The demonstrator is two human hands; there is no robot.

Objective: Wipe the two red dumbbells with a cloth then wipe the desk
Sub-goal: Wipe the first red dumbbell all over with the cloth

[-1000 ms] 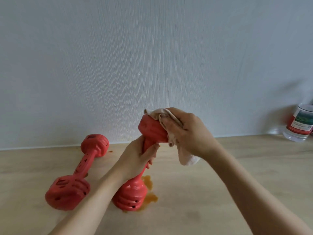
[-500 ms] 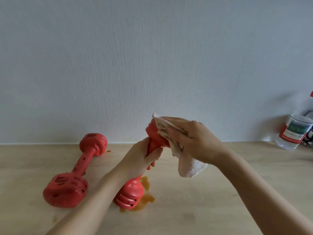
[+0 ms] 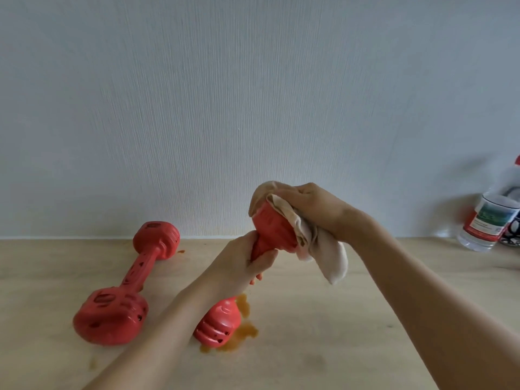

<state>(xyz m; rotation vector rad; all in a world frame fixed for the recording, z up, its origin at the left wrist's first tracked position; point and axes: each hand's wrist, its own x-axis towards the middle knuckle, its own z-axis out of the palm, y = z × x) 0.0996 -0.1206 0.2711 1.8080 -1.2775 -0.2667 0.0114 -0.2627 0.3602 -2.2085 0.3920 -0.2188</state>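
Two red plastic dumbbells: my left hand [image 3: 242, 266] grips one's [image 3: 270, 229] handle, my right hand [image 3: 312, 209] clutches a beige cloth [image 3: 315, 243], seemingly stained, over its top; the other [image 3: 123, 288] lies near the wooden desk's [image 3: 365, 347] back-left corner.

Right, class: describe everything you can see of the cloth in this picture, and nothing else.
The cloth is a small off-white piece of soft fabric with brownish-orange stains in its folds. It is crumpled and draped over the raised head of the red dumbbell, pressed there by the right hand, whose fingers curl over it. One loose corner hangs down below the hand, clear of the desk. The left hand grips the dumbbell's handle and does not touch the cloth.
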